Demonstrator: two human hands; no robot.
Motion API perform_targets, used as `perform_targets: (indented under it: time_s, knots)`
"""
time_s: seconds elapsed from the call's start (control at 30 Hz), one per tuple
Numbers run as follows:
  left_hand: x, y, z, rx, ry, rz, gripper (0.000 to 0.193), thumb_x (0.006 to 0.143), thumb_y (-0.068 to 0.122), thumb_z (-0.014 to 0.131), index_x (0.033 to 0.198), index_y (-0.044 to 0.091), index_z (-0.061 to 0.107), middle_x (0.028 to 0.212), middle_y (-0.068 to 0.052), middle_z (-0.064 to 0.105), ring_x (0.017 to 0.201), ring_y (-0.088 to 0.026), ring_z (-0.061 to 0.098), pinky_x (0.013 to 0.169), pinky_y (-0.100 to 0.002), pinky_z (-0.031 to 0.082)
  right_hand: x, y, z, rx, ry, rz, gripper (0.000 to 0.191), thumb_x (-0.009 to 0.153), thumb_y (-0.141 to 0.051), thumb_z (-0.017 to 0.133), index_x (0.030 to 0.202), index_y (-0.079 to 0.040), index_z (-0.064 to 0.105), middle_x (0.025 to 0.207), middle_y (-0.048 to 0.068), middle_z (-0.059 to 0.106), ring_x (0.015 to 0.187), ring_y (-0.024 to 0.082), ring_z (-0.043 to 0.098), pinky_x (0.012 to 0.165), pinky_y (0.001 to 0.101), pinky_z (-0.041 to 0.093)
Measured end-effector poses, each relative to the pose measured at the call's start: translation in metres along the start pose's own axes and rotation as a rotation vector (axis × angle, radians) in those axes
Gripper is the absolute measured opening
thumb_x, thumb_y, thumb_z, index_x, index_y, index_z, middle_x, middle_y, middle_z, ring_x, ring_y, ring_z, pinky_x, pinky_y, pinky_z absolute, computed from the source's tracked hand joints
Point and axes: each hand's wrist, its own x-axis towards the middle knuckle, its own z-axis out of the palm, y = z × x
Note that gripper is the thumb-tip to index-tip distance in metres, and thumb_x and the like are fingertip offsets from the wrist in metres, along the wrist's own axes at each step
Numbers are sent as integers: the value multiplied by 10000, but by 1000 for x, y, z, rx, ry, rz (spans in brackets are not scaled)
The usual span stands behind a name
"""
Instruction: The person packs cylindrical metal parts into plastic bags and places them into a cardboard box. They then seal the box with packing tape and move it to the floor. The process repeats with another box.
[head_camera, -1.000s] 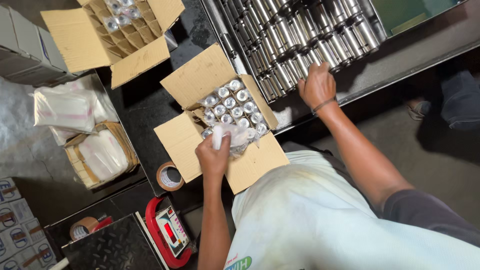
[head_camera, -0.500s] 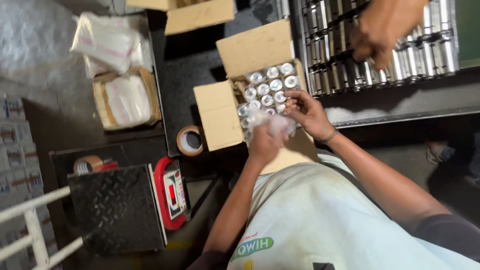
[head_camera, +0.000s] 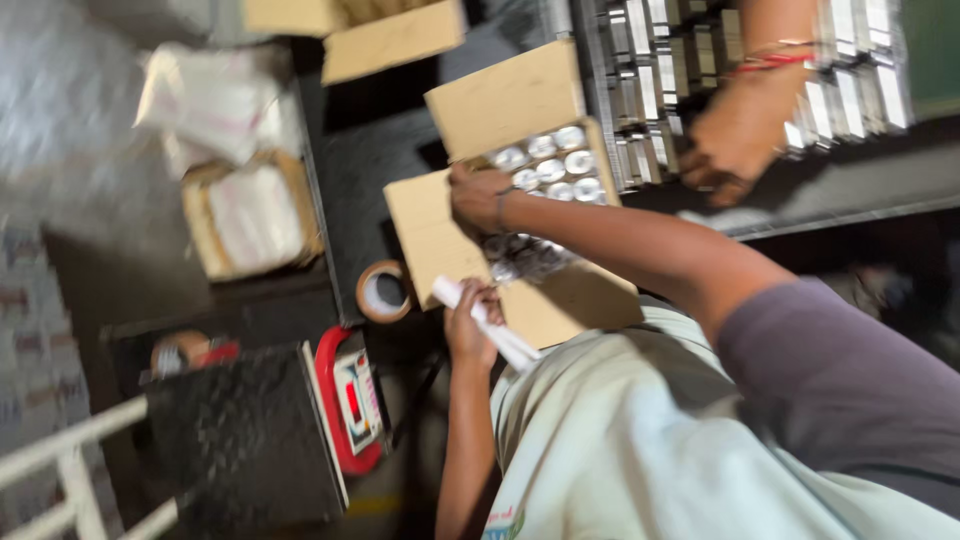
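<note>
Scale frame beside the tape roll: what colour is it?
Red; the scale shows in the head view, just below the tape roll, near the left hand.

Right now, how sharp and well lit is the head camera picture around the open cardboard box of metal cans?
Head view: motion blur smears everything; the open cardboard box of shiny metal cans reads soft, with glare on their tops; the left hand and rolled white sheet are blurred; the right hand too; the floor is dim.

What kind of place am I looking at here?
Probably a small factory or packing workshop. An open cardboard box holds rows of shiny metal cans, more metal parts fill a rack, and a tape roll and a red weighing scale sit nearby.
</note>
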Motion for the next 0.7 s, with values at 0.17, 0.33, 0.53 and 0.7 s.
perform_targets:
  time_s: [0.17, 0.33, 0.53, 0.7]
  knots:
    - [-16, 2, -17, -13, -34, 56, 147, 1016, 198, 597, 982, 57, 573, 800, -83, 591, 563, -140, 471, 530, -292, 417, 13, 18, -14, 337, -339, -77, 384, 788, -256, 777, 1113, -68, 696, 1023, 210, 745, 971, 350, 699, 855, 459, 539]
    - [-25, 6, -17, 53, -122, 12, 208, 968, 202, 608, 1113, 51, 604, 869, -105, 637, 676, -187, 583, 628, -335, 502, 2, 21, -36, 143, -62, 28, 529, 629, -244, 878, 1117, -153, 695, 1031, 173, 710, 970, 337, 684, 784, 440, 557]
    - [-10, 2, 9, 160, -147, 280, 339, 1034, 107, 611, 1304, -68, 504, 1130, -221, 675, 967, -306, 665, 890, -467, 545, -91, -30, -19, 848, 223, -4, 334, 937, -401, 685, 1083, -103, 651, 801, 83, 707, 716, 273, 708, 652, 424, 549]
    - [22, -12, 11, 85, -57, 35, 499, 948, 127, 581, 1426, 84, 447, 1138, -64, 690, 980, -188, 733, 898, -379, 604, -161, -25, 21, 1036, 377, 261, 230, 1027, -283, 603, 950, -74, 662, 796, 93, 678, 687, 265, 652, 605, 408, 540]
